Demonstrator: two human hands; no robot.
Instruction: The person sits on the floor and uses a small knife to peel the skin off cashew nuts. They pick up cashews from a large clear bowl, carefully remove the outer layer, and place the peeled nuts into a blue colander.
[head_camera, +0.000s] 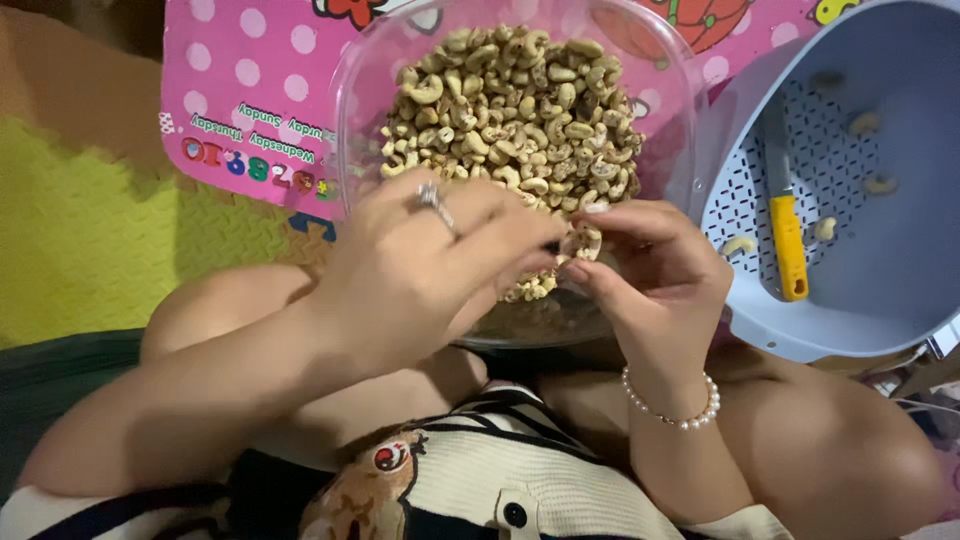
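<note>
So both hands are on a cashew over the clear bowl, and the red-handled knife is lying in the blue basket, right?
Not quite: the knife has a yellow handle, not red, as the head view shows. The rest holds: the left hand and right hand pinch a cashew over the clear bowl, and the knife lies in the blue basket.

The person's left hand (420, 270) wore a silver ring (432, 196) with a small raised setting on one finger. The right hand (650, 265) had pale, neatly shaped nails, and a bracelet of small white pearl-like beads (668, 405) circled its wrist. Both forearms were bare, with no sleeves reaching them. The person wore a cream top (500, 480) with dark stripes, a small dark button near its lower middle, and a brown cartoon animal figure with a round red-and-white eye printed on the front. Both knees were bare.
</note>
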